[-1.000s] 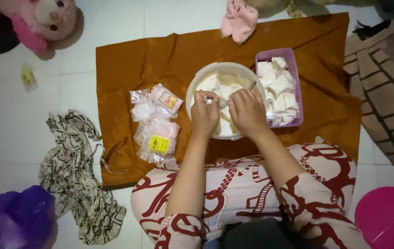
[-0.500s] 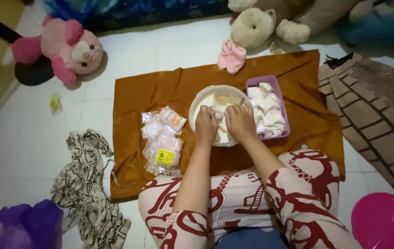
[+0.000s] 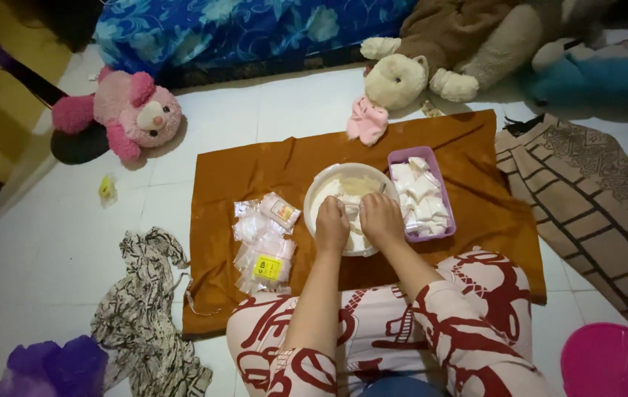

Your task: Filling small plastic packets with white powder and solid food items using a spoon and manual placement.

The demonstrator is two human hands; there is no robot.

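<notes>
Down on the floor, both hands work inside a white bowl [image 3: 321, 192] on an orange cloth [image 3: 475, 191].

Leftmost, small clear bags [image 3: 262, 242] lie heaped just beside the bowl. The left hand [image 3: 332, 226] and right hand [image 3: 380, 219] sit side by side over its white contents, fingers curled down; whether they pinch anything I cannot tell. Right of the bowl, touching it, a purple tray [image 3: 396, 156] holds white packets.

Left hand [image 3: 332, 228] and right hand [image 3: 381, 220] placed in white bowl [image 3: 321, 192] on orange cloth [image 3: 255, 173]; purple tray [image 3: 402, 156] set beside.
</notes>
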